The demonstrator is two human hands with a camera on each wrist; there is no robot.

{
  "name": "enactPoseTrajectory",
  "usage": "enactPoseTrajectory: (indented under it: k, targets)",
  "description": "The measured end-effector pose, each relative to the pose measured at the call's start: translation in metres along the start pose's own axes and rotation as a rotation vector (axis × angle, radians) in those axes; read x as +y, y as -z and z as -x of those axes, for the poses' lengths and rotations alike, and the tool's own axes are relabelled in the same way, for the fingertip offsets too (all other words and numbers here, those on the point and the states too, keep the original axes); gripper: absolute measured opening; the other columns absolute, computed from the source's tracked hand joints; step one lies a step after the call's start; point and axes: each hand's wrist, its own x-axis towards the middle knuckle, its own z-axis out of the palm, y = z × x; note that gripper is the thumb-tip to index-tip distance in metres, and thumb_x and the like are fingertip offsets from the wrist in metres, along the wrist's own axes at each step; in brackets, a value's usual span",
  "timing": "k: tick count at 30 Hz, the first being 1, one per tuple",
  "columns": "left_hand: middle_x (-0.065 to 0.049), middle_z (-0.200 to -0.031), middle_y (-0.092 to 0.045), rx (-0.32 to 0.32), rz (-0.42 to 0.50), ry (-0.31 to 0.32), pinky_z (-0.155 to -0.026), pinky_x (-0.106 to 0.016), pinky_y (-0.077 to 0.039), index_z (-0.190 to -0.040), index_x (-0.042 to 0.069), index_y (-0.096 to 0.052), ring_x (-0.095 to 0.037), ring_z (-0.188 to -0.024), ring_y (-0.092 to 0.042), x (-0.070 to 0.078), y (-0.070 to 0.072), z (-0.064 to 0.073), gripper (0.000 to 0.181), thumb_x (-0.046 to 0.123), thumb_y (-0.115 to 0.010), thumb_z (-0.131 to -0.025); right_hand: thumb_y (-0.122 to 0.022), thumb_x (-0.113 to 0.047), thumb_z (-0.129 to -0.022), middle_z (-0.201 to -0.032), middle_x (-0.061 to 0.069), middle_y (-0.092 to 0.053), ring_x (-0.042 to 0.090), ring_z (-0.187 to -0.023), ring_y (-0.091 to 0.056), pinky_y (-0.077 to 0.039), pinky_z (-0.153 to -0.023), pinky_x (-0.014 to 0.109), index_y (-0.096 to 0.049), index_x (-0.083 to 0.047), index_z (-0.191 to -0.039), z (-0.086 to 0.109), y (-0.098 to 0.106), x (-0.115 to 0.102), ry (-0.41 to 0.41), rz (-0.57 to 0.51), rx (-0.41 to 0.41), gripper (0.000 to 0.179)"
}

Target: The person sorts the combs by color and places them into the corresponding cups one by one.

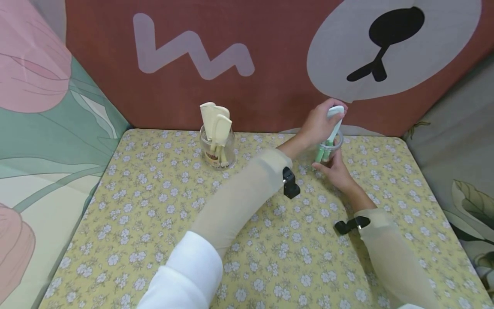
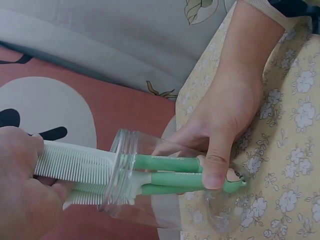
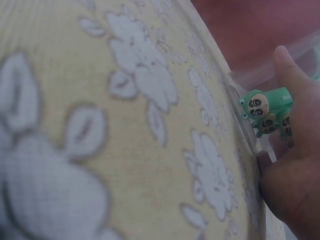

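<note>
Three pale-green combs (image 2: 80,162) stand in a clear jar (image 2: 165,215), heads up. Their darker green handles end in small cartoon faces (image 3: 260,105) near the jar's bottom, seen in the right wrist view. At the top, my left hand (image 1: 318,122) grips the comb heads just above the rim, fingers curled over the toothed part. Lower down, my right hand (image 1: 339,174) holds the jar around its side near the base, thumb in front; its other fingers are partly hidden behind the jar. The jar's base is close to the tabletop.
Left of my hands, a second clear jar (image 1: 230,152) holds several cream combs (image 1: 221,128), heads up. A yellow floral cloth (image 1: 270,257) covers the table. Right behind its back edge rises a red-brown fabric backdrop (image 1: 270,98), with printed hangings at both sides.
</note>
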Motion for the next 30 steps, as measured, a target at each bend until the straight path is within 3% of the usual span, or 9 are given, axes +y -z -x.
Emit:
enactPoseTrajectory:
  k: [5,12,21,26,30]
  targets:
    - [-0.005,-0.134,-0.063,-0.018,-0.031,-0.048,-0.088,-0.010,-0.042,-0.136,0.008,-0.058,-0.009,-0.113,-0.060,0.003,0.002,0.000,0.031,0.011,-0.057,-0.105,-0.065,0.004,-0.097,-0.132,0.019,-0.042,0.012,-0.097,-0.057,-0.052,-0.080,0.019,0.002,-0.027,-0.161,0.000,0.001,0.001,-0.001,-0.002,-0.002,0.098]
    - [0.000,-0.142,-0.058,-0.059,-0.198,-0.187,-0.101,-0.005,-0.032,-0.140,0.010,-0.056,-0.005,-0.130,-0.050,0.011,0.011,0.002,0.034,0.016,-0.054,-0.107,-0.061,0.010,-0.097,-0.131,0.026,-0.041,0.013,-0.098,-0.056,-0.051,-0.080,0.020,0.005,-0.028,-0.161,-0.002,0.002,0.004,-0.027,-0.020,-0.006,0.099]
    - [0.003,-0.137,-0.062,-0.095,-0.331,-0.300,-0.098,-0.008,-0.035,-0.136,0.012,-0.060,-0.005,-0.124,-0.054,0.024,0.029,0.010,0.031,0.019,-0.052,-0.107,-0.062,0.011,-0.095,-0.131,0.014,-0.043,0.018,-0.104,-0.050,-0.049,-0.082,0.021,0.003,-0.027,-0.161,-0.002,0.001,0.004,0.018,-0.029,-0.016,0.100]
    - [0.003,-0.136,-0.062,-0.153,-0.431,-0.368,-0.102,-0.009,-0.033,-0.136,0.011,-0.061,-0.005,-0.126,-0.054,0.032,0.045,0.014,0.031,0.021,-0.052,-0.107,-0.065,0.008,-0.095,-0.136,0.019,-0.042,0.015,-0.105,-0.053,-0.050,-0.085,0.018,0.002,-0.025,-0.161,-0.003,0.003,0.002,0.001,0.003,-0.009,0.101]
    - [0.003,-0.138,-0.062,-0.190,-0.523,-0.394,-0.102,-0.010,-0.034,-0.137,0.012,-0.060,-0.006,-0.125,-0.055,0.043,0.059,0.023,0.033,0.024,-0.052,-0.107,-0.067,0.005,-0.095,-0.126,0.023,-0.046,0.013,-0.099,-0.055,-0.050,-0.082,0.019,0.001,-0.020,-0.161,-0.002,0.003,-0.009,-0.024,0.060,-0.032,0.098]
